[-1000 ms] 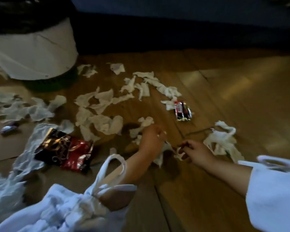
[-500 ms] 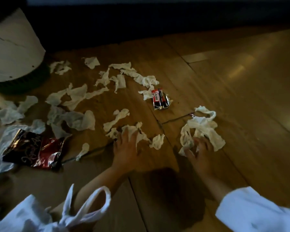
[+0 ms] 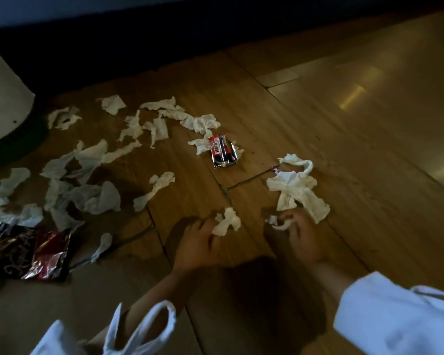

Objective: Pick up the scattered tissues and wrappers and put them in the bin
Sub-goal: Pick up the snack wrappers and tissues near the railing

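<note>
Pinching a crumpled tissue [image 3: 227,221] with curled left hand [image 3: 198,248] fingers; gripping a small scrap [image 3: 280,224] in the curled right hand [image 3: 303,239]. Both toward the floor's [image 3: 344,119] near edge; bin [image 3: 3,98] at far-left edge.

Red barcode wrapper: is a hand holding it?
No, the red barcode wrapper lies on the floor; the left hand pinches a tissue piece, the right hand a tissue scrap.

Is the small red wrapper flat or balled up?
Flat: the small red wrapper lies spread on the floor, barcode facing up.
</note>
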Demonstrator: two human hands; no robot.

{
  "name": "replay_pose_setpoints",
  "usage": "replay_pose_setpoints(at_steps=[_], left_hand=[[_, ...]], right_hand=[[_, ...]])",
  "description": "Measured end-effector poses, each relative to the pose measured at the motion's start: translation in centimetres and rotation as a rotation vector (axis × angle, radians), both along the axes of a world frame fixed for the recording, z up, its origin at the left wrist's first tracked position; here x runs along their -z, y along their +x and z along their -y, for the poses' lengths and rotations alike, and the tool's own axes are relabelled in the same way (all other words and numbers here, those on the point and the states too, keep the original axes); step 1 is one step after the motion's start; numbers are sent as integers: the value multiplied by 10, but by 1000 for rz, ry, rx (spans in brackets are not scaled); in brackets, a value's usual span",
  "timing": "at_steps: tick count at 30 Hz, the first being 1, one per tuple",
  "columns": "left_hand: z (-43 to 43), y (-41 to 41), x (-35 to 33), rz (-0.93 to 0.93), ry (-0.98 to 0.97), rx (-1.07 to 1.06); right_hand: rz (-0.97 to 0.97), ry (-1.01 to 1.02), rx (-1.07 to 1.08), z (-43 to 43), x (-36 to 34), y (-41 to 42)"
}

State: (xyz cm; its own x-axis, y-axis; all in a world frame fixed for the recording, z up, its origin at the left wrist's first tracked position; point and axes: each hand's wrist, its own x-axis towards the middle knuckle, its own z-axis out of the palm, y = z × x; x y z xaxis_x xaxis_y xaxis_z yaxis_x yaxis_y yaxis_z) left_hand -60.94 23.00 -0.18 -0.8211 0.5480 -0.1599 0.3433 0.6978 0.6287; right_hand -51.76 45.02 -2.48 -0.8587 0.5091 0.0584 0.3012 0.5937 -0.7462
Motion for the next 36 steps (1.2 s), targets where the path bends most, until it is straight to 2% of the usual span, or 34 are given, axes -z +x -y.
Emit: replay_pose_setpoints(at_steps=[3, 6, 9, 11, 13, 16, 18, 20, 22, 24, 26, 29, 32, 33, 36], left_hand=[[-20, -10, -5, -86, -136, 146], [-41, -20, 3, -90, -166, 196], [-58, -22, 6, -16, -112, 138], [-66, -23, 7, -40, -165, 199], [-70, -23, 9, -107, -197, 254], [-65, -21, 14, -160, -262, 221], [-58, -16, 21, -174, -328, 201], [-50, -11, 29, -195, -344, 182], [-45, -10, 32, -207, -263, 177], [-40, -14, 32, -129, -169, 186], [-33, -17, 27, -3, -107, 160], [-19, -33, 19, 76, 31, -19], [1, -62, 8, 2, 111, -213], [11, -74, 7, -30, 105, -266], [43, -105, 11, -42, -82, -356]], right_hand=[[-51, 38, 137, -42, -16, -29], [143, -46, 152, -72, -22, -61], [334, -157, -36, -76, -22, -74], [425, 43, -216, -62, -7, -66], [353, 203, -305, -40, 16, -47], [98, 287, -305, -23, 33, -22], [103, 264, -253, -20, 19, -21], [106, 148, -167, -26, 7, -31], [-38, 70, 4, -36, -7, -53], [-130, 41, 129, -45, -14, -83], [-70, 34, 140, -52, -8, -113], [146, -13, -6, -48, 11, -145], [173, 86, -278, -18, 26, -144], [150, 112, -327, -3, 27, -136], [69, 135, -464, 27, 22, -113]])
